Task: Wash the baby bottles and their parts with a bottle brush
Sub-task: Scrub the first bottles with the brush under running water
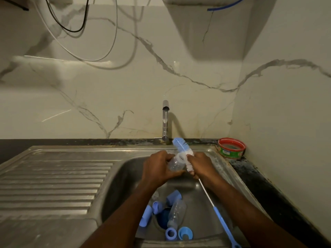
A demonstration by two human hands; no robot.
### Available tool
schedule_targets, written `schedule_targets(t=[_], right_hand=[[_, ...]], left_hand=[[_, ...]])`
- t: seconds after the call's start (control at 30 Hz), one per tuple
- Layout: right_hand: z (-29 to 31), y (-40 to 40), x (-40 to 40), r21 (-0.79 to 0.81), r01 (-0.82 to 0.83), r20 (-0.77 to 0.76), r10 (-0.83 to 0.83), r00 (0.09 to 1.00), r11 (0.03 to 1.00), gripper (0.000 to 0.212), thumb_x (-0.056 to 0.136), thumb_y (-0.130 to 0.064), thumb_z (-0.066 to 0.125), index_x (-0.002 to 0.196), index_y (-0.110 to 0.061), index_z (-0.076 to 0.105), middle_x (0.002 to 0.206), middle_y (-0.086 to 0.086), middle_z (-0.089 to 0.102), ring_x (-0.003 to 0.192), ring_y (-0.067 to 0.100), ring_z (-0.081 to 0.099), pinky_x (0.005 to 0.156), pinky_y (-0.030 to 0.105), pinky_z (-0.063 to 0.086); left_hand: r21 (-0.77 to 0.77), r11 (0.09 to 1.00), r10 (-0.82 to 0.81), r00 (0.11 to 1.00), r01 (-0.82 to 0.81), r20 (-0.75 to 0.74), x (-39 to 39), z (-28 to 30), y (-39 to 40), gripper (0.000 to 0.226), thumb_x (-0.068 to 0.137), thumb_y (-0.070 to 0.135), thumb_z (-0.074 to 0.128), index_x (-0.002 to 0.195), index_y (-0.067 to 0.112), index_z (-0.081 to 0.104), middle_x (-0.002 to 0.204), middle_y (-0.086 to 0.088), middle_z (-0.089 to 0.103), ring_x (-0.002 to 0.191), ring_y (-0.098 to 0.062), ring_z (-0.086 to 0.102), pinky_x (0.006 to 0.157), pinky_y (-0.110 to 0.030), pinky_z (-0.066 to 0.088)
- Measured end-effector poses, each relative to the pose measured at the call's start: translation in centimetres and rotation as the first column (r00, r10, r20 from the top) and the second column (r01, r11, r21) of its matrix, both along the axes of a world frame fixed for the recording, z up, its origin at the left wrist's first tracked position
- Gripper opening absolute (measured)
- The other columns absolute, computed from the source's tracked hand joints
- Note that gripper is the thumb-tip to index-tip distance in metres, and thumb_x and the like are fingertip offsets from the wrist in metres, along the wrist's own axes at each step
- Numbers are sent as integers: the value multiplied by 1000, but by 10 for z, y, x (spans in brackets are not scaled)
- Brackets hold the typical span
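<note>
Near me, my left hand (157, 167) grips the light, slippery bottle (176, 162); my right hand (200, 165) pinches the brush (182, 146) at its soft bristles.

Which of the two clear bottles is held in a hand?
The bottle up near the tap, gripped by the left hand. The other bottle lies loose at the bottom of the sink, among blue parts.

You are facing a white marble-veined wall (125, 90) filling the upper frame; cables (71, 29) are hanging upper left, dim light is casting shadows, and a dark countertop (268, 185) is running lower right.
</note>
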State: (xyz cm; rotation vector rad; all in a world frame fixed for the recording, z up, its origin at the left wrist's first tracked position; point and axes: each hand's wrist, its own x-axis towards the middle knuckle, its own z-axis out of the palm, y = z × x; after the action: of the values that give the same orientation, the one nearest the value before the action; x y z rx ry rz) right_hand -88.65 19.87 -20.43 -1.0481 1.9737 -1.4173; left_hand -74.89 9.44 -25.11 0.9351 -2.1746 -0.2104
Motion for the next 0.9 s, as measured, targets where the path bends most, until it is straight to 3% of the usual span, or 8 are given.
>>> schedule_targets(t=[0.1, 0.2, 0.3, 0.37, 0.6, 0.8, 0.9], right_hand=[[2, 3, 4, 27, -18, 74, 16, 997, 999, 23, 101, -20, 50, 110, -5, 65, 66, 13, 64, 44, 17, 54, 38, 25, 37], [1, 6, 22, 51, -96, 225, 82, 971, 994, 18, 105, -22, 47, 111, -9, 59, 70, 13, 69, 45, 17, 60, 38, 23, 42], [1, 2, 33, -18, -114, 413, 111, 904, 993, 18, 106, -19, 46, 104, -6, 57, 63, 14, 68, 42, 18, 62, 37, 22, 46], [2, -5, 26, -23, -70, 483, 72, 873, 997, 24, 107, -20, 45, 110, 1, 56, 61, 16, 67, 40, 18, 61, 36, 23, 46], [-6, -16, 4, -73, 32, 487, 8, 874, 997, 32, 106, -15, 44, 115, 14, 54, 53, 13, 62, 34, 16, 54, 32, 20, 38], [-9, -11, 26, -86, -58, 511, 94, 855, 995, 22, 106, -22, 45, 103, -3, 56, 53, 9, 65, 36, 13, 55, 33, 20, 40], [-3, -11, 24, -116, -7, 534, 68, 843, 993, 20, 105, -18, 46, 100, -2, 56, 52, 9, 64, 34, 13, 53, 32, 19, 37]], left_hand=[[-3, 997, 74, 996, -74, -43, -1, 2, 3, 60, 63, 85, 63, 100, 37, 67, 83, 21, 60, 68, 7, 50, 59, -12, 35], [45, 987, 161, 981, -158, -107, -1, 4, 2, 43, 70, 72, 75, 95, 37, 70, 75, 20, 62, 61, 14, 47, 54, -9, 29], [40, 978, 209, 972, -206, -109, -1, 4, 2, 34, 75, 59, 79, 94, 31, 72, 73, 17, 63, 59, 8, 46, 54, -10, 26], [1, 979, 202, 978, -202, -59, -3, 4, 5, 36, 74, 59, 79, 95, 31, 71, 81, 13, 66, 67, 3, 48, 57, -14, 29], [-120, 986, 125, 990, -115, 73, -6, 2, 9, 65, 70, 79, 69, 109, 28, 67, 101, 8, 66, 83, -3, 53, 72, -21, 43], [-48, 982, 181, 983, -181, -16, 0, 3, 3, 43, 71, 61, 79, 94, 30, 60, 92, 8, 65, 75, -2, 46, 61, -18, 29], [-70, 994, 87, 996, -88, -18, 0, 3, 2, 50, 68, 76, 71, 87, 32, 58, 83, 10, 63, 70, -2, 50, 58, -17, 33]])
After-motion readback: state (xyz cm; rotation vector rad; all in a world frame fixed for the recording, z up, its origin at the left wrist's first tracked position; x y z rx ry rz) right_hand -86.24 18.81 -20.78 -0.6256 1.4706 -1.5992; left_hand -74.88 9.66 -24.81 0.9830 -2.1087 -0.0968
